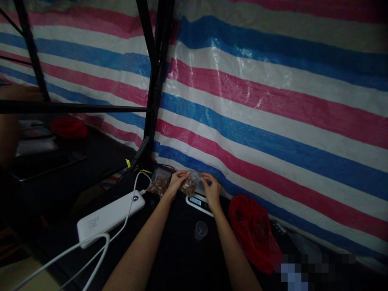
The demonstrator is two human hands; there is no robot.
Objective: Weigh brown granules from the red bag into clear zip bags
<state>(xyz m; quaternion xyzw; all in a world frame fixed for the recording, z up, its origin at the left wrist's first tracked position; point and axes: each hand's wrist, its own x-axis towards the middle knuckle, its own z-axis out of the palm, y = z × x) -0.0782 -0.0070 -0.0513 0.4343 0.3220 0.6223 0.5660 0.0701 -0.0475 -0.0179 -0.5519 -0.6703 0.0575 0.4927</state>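
Note:
Between my two hands hangs a clear plastic bag [189, 186] with small brown pieces gathered in its lower left part. My left hand [177, 180] pinches the bag's upper left edge, and my right hand [211, 189] pinches its right side. Below the bag is a white digital scale [197, 203] with a lit display, partly covered by the bag and my right hand. A second clear bag [159, 182] of brown pieces lies left of my left hand. Nearer to me, between my forearms, stands a small clear plastic cup [201, 230].
A white power bank [110, 218] with a white cable lies at left. Right of my right forearm is a red mesh bag [253, 232]. A black metal frame [153, 81] and a striped tarp [257, 101] rise behind. Another person's arm [10, 125] shows at far left.

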